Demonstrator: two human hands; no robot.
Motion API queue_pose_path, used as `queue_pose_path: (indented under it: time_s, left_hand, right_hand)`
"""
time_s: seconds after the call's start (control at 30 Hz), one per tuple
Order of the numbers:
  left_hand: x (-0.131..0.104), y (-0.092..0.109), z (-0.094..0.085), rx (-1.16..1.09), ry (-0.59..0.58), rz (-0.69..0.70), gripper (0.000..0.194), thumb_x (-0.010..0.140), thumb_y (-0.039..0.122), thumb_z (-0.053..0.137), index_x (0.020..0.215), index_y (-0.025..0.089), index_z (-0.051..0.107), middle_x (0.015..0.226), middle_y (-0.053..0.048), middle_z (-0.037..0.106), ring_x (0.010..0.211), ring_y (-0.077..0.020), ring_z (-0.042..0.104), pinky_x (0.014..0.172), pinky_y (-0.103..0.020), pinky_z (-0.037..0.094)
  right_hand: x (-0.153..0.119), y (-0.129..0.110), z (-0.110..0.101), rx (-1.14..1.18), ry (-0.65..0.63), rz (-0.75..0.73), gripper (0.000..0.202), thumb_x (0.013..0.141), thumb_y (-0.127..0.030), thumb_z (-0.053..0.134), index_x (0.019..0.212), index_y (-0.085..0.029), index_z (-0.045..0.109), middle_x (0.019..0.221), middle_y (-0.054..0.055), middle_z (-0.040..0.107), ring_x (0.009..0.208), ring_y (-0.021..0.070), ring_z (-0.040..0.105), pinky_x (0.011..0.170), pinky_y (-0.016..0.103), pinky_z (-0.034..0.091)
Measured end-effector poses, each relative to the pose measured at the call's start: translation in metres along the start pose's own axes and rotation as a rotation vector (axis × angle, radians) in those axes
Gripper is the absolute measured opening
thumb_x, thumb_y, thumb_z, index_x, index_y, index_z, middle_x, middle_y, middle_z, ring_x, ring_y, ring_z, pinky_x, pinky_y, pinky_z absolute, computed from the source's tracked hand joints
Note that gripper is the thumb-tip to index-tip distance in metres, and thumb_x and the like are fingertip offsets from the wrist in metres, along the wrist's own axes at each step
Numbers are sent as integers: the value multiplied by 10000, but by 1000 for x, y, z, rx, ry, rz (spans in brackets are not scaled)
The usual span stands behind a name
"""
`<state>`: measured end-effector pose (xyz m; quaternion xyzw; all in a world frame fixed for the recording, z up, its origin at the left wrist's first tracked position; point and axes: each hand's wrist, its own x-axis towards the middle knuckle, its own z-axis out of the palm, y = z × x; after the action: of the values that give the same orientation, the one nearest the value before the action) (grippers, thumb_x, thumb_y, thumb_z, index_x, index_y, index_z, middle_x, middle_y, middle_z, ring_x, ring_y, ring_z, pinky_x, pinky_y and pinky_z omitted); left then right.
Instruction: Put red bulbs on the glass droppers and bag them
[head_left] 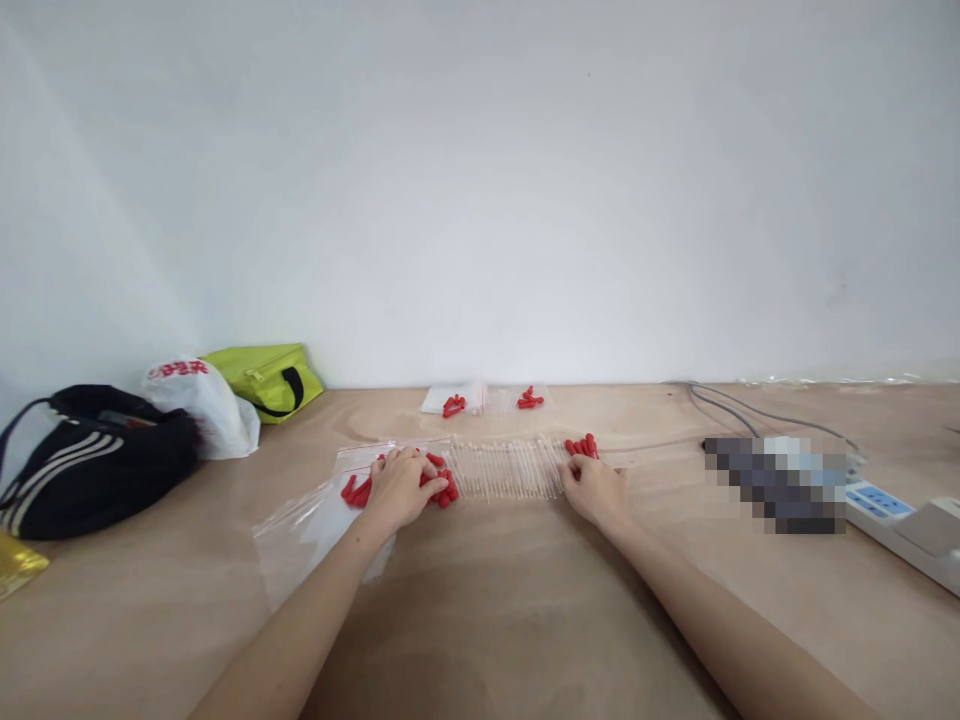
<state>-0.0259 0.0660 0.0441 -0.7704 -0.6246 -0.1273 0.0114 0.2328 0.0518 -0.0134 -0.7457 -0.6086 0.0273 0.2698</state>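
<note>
My left hand (405, 487) rests palm down on a pile of small red rubber bulbs (448, 490), its thumb apart from the fingers. Beneath the pile lie clear zip bags (300, 530). Many thin clear tubes, like dropper pipes (506, 468), lie side by side in a row between my hands. At the row's right end, my right hand (598, 488) is closed, fingertips bent together by the last tubes; what it pinches is hidden. Just beyond those fingers sits a small group of red bulbs (583, 446).
Near the wall are small clear bags (499, 402) with more red bulbs (530, 398). On the left stand a black bag (105, 460), a white plastic bag (210, 410) and a lime pouch (262, 370). A power strip (877, 500), cables (720, 408) and a blurred dark object (772, 485) lie right.
</note>
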Motion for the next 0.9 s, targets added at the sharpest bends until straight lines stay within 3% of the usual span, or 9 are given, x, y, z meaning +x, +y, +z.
queue_pose_path:
  time_s: [0.07, 0.13, 0.2, 0.3, 0.4, 0.5, 0.57, 0.7, 0.9]
  left_hand:
    - [-1, 3, -3, -14, 58, -11, 160, 756, 312, 556, 646, 219, 626, 819, -38, 614, 883, -267, 523, 744, -398, 354]
    - [-7, 10, -3, -62, 149, 26, 131, 772, 272, 532, 691, 203, 610, 825, -42, 616, 880, -258, 523, 745, -392, 365]
    - [-19, 20, 1, -166, 202, 159, 118, 789, 236, 502, 721, 188, 586, 807, -43, 610, 844, -230, 528, 743, -367, 383]
    - [-43, 35, 14, -329, 140, 394, 101, 798, 193, 466, 734, 188, 544, 782, -30, 589, 782, -186, 535, 715, -315, 417]
    - [-60, 44, 24, -378, 15, 424, 80, 778, 171, 468, 721, 194, 520, 750, -16, 572, 719, -168, 541, 651, -282, 435]
    - [-64, 47, 28, -427, -12, 380, 87, 741, 180, 510, 824, 192, 532, 828, -31, 573, 776, -183, 547, 681, -296, 444]
    - [-62, 47, 28, -452, -39, 354, 151, 713, 202, 552, 864, 192, 540, 875, -37, 566, 811, -191, 544, 706, -307, 441]
    - [-54, 50, 29, -479, -127, 282, 40, 718, 215, 554, 706, 179, 542, 781, -17, 552, 737, -171, 544, 668, -285, 433]
    - [-54, 51, 37, -568, -33, 194, 30, 771, 206, 500, 754, 184, 509, 743, -2, 570, 711, -165, 546, 646, -272, 426]
  right_hand:
    - [-4, 6, -3, 94, 33, -79, 302, 806, -329, 402, 593, -199, 572, 624, 40, 622, 619, 185, 562, 657, 315, 323]
    - [-11, 14, -7, 188, 22, -248, 325, 825, -352, 391, 597, -200, 566, 638, 30, 616, 652, 176, 549, 648, 293, 315]
    - [-20, 25, -12, 206, -40, -423, 329, 834, -370, 401, 614, -208, 586, 646, 24, 614, 678, 174, 529, 669, 297, 301]
    - [-32, 41, -20, 158, -121, -555, 297, 836, -381, 428, 677, -234, 631, 664, 22, 622, 696, 176, 507, 705, 319, 278]
    - [-38, 49, -27, 142, -157, -561, 279, 825, -405, 455, 703, -254, 655, 702, 27, 634, 727, 181, 506, 722, 329, 274]
    - [-37, 47, -31, 175, -183, -519, 231, 774, -456, 520, 778, -269, 656, 772, 20, 640, 767, 183, 518, 740, 330, 285]
    - [-36, 39, -32, 203, -207, -491, 271, 714, -495, 575, 833, -260, 638, 810, 17, 633, 787, 184, 525, 743, 327, 297]
    - [-34, 13, -26, 208, -251, -447, 344, 639, -510, 638, 813, -217, 599, 783, 13, 616, 782, 182, 527, 706, 304, 313]
    - [-39, -3, -6, 133, -208, -417, 99, 766, -295, 563, 713, -212, 570, 768, 2, 606, 785, 174, 519, 670, 293, 287]
